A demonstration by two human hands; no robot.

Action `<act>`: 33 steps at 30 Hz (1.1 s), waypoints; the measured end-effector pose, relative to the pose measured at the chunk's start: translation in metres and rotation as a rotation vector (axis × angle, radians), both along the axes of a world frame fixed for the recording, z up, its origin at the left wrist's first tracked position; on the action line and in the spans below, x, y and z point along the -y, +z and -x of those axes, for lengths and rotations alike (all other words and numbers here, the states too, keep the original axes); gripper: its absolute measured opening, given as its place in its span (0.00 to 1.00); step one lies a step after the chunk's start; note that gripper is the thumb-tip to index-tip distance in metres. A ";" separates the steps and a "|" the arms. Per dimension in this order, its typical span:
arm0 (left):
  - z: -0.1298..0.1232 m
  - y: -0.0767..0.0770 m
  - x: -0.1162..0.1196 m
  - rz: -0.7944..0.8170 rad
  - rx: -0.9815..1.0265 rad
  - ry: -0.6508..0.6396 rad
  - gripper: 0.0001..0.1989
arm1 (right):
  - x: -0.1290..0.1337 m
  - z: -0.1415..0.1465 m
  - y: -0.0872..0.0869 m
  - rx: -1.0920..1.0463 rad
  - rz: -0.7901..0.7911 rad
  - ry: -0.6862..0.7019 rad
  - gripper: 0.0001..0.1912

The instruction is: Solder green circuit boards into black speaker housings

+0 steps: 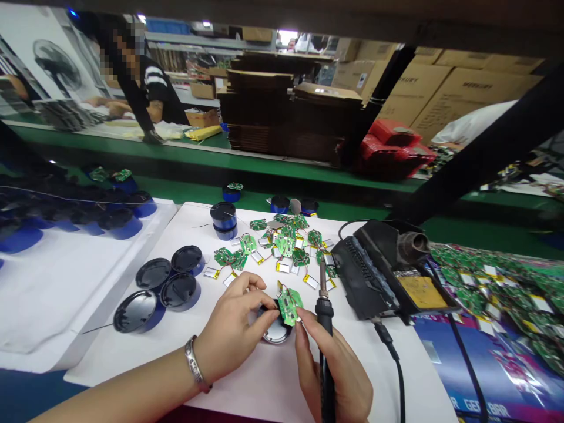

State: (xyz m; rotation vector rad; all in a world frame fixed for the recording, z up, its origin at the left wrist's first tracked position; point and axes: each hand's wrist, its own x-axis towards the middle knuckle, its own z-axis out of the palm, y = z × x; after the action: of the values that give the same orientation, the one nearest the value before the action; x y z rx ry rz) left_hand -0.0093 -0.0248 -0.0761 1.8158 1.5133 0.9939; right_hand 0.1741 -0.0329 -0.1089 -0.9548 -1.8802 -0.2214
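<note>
A green circuit board (289, 305) with thin wires is tilted above a round black housing (277, 332) on the white work surface. My right hand (339, 364) is closed: its thumb and fingertips pinch the board's lower right edge. The same hand carries a soldering iron (325, 329), its tip pointing up and away. At the left of the board, my left hand (240, 329) has thumb and index finger pressed together over the housing's dark edge. Whatever those two fingers grip is hidden.
Several circuit boards with small silver batteries (282, 268) lie beyond my hands. Black-and-blue round housings (180, 291) stand left, two stacked (224, 221) behind. A soldering iron stand (374, 276) with a yellow sponge (420, 292) is at right, beside piled boards (497, 282). A person (158, 88) works across the bench.
</note>
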 end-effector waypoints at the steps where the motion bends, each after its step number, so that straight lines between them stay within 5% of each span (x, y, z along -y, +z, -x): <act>1: 0.000 0.001 -0.001 0.015 0.013 0.002 0.05 | 0.001 0.000 0.000 -0.007 0.004 0.011 0.21; 14: 0.005 0.007 -0.002 0.120 0.116 -0.090 0.06 | 0.007 0.005 -0.005 -0.115 0.077 0.221 0.22; 23: 0.000 0.006 -0.006 0.013 0.043 -0.172 0.06 | -0.002 0.005 0.020 -0.105 0.146 0.191 0.20; 33: 0.002 0.004 -0.006 -0.002 0.020 -0.240 0.06 | -0.004 0.012 0.018 -0.258 0.201 0.182 0.19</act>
State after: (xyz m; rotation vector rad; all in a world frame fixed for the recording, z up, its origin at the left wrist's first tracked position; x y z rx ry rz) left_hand -0.0116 -0.0184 -0.0718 1.9294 1.2468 0.8937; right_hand 0.1621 -0.0287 -0.0905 -0.8919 -1.7578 0.1951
